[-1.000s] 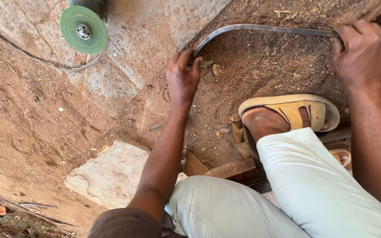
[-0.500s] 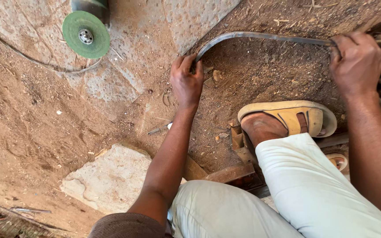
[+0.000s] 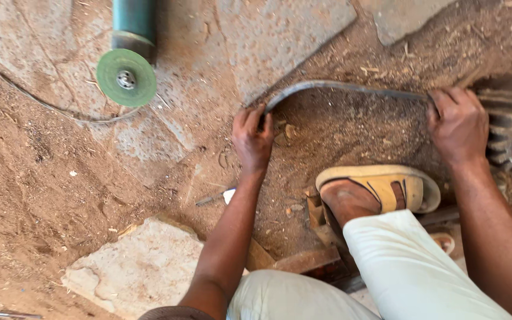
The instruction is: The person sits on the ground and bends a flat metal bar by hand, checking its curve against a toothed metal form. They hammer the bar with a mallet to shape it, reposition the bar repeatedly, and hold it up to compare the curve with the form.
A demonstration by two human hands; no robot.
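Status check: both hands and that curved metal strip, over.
Left hand and right hand each grip an end of the curved grey metal strip on dirt. Green-disc angle grinder lies apart; sandalled foot below.

Curved metal strip (image 3: pixel 351 88) on the ground
Thin, dark and bowed upward, it lies flat across sawdust-strewn dirt, gripped at both ends.
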